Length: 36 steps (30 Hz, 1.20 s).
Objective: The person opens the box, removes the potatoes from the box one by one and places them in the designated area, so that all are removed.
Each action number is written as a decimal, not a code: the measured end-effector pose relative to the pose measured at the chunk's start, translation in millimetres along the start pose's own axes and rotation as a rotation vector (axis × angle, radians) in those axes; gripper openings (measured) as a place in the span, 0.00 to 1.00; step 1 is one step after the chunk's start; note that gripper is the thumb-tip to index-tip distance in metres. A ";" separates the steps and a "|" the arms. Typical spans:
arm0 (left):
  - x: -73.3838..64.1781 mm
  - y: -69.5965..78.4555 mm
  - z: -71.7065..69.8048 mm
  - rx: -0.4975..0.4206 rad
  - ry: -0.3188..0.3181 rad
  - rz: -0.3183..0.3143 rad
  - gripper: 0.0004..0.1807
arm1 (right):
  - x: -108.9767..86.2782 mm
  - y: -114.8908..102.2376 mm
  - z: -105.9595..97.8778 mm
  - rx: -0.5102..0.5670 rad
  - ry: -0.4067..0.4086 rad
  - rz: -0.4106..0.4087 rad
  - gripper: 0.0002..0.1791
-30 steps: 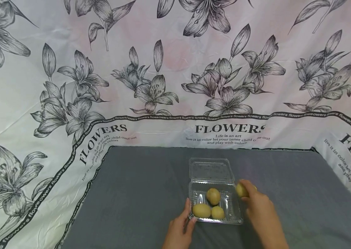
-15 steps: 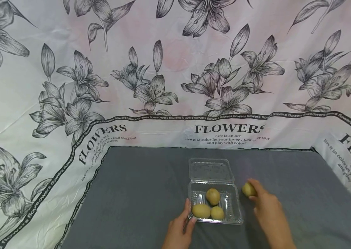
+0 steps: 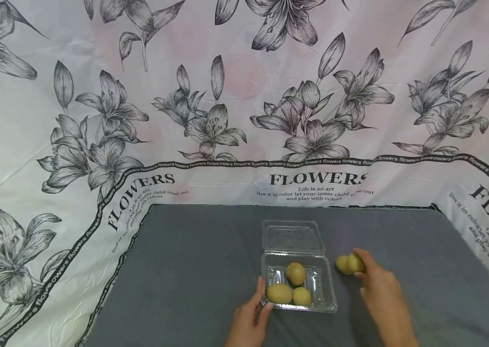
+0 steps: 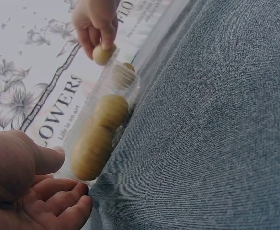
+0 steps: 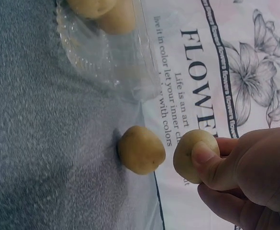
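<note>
You seem to be at the step of handling one potato beside the open container: your right hand (image 3: 380, 291) pinches the held potato (image 5: 184, 155) with thumb and fingers, and your left hand (image 3: 247, 318) grips the container (image 3: 321, 291) at its near left corner. The next move likely calls for a firm pinch, clear of the loose potato (image 5: 141, 150) just beside it. Both are off the container's right edge; three more potatoes (image 3: 280, 293) lie inside.

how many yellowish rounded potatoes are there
5: two yellowish rounded potatoes in the front of the clear plastic box, another behind, one beside the box on the grey cloth, one in the right hand.
</note>
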<state>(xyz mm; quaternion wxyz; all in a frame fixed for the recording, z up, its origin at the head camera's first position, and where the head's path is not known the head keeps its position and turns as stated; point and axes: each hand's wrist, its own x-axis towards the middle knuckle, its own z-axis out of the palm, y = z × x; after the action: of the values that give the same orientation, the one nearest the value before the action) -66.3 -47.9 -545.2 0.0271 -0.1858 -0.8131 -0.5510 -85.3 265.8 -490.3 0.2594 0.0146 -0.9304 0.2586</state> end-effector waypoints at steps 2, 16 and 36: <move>0.0 0.0 -0.2 -0.004 0.000 0.004 0.34 | 0.5 1.9 -0.6 -0.013 -0.007 0.014 0.32; 0.4 2.0 -1.5 -0.026 -0.020 -0.038 0.34 | 1.7 14.4 -4.5 -0.040 -0.029 0.071 0.31; 1.8 3.5 -3.1 -0.051 -0.060 -0.085 0.36 | 2.0 33.1 -3.1 -0.047 -0.085 0.157 0.30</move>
<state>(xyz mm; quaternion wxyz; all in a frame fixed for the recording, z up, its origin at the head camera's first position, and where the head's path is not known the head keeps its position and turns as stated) -67.3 -49.1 -540.4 -0.0253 -0.1681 -0.8063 -0.5665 -90.9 296.1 -502.7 0.1986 -0.0535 -0.9447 0.2555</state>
